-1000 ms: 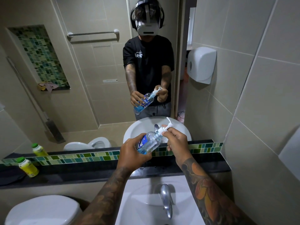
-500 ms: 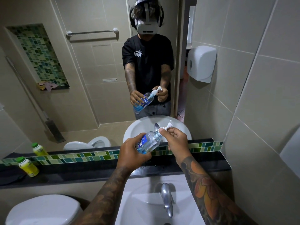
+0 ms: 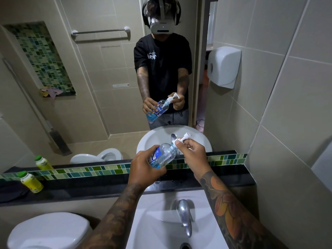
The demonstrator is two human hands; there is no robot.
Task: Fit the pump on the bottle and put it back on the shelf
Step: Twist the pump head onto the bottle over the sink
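A clear bottle (image 3: pixel 164 154) with blue liquid at its bottom and a blue label is tilted, neck pointing up and right, above the sink. My left hand (image 3: pixel 143 169) grips its lower body. A white pump (image 3: pixel 182 139) sits at the bottle's neck, and my right hand (image 3: pixel 193 156) pinches its collar with thumb and fingers. The dark shelf (image 3: pixel 100 187) runs below the mirror, behind the sink. The mirror repeats the same grip.
A yellow bottle with a green cap (image 3: pixel 30 182) lies tilted on the shelf's left end. A white sink (image 3: pixel 158 221) with a chrome tap (image 3: pixel 184 214) is below my hands. A toilet tank lid (image 3: pixel 48 229) is at lower left. A paper dispenser (image 3: pixel 223 66) hangs on the right wall.
My right hand has turned on the pump collar, and the pump nozzle has rotated slightly. The bottle stays in about the same place in my left hand.
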